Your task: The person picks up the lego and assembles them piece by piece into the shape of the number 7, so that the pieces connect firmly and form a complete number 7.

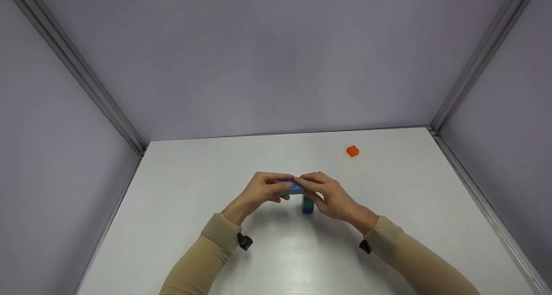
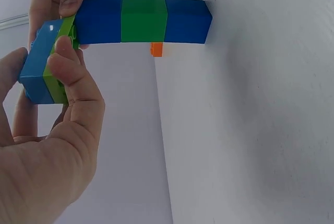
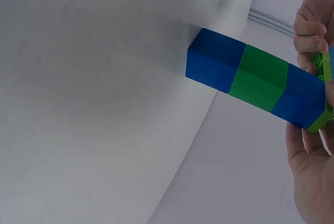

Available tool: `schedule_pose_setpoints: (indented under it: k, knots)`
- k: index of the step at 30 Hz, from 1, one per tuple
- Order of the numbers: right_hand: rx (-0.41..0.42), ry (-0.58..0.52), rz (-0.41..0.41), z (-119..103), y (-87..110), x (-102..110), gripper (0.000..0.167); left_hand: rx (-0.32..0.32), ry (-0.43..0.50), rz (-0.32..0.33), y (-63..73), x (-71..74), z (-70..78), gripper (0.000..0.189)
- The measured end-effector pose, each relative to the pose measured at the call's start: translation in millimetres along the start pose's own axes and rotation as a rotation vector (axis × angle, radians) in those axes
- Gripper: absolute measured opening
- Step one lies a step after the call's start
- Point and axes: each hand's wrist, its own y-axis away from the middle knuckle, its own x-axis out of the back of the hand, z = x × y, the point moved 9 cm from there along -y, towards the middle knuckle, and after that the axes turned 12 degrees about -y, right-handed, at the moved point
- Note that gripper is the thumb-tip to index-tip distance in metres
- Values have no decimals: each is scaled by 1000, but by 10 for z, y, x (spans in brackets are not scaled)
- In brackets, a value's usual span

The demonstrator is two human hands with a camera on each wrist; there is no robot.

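Observation:
An upright column of toy building bricks, dark blue, green [image 2: 143, 20] and dark blue [image 3: 214, 59], stands on the white table. Across its top lies a lime green brick layer [image 2: 55, 89] with a lighter blue brick [image 2: 39, 78] over it, both jutting out to the left. My left hand [image 1: 263, 189] pinches the jutting end of this blue and lime pair, a finger beneath and the thumb on top. My right hand [image 1: 327, 193] grips the pair's right end above the column, its thumb at the lime layer and upper dark blue brick.
A small orange brick [image 1: 352, 151] lies by itself toward the back right of the white table [image 1: 194, 165]. Pale panels with metal framing [image 1: 483, 49] enclose the table at the back and both sides.

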Motion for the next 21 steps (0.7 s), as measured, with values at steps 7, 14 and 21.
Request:
schedule_pose_setpoints:
  k: [7,14,21]
  knots:
    - [12,-57,38,-4,28,3,53,0,41,-1,24,-38,19,39]
    - [-18,-74,27,-7,22,31,51,3,27,6,51,-47,24,42]
    - [-43,-71,29,-1,39,11,53,-19,7,26,44,-49,22,42]
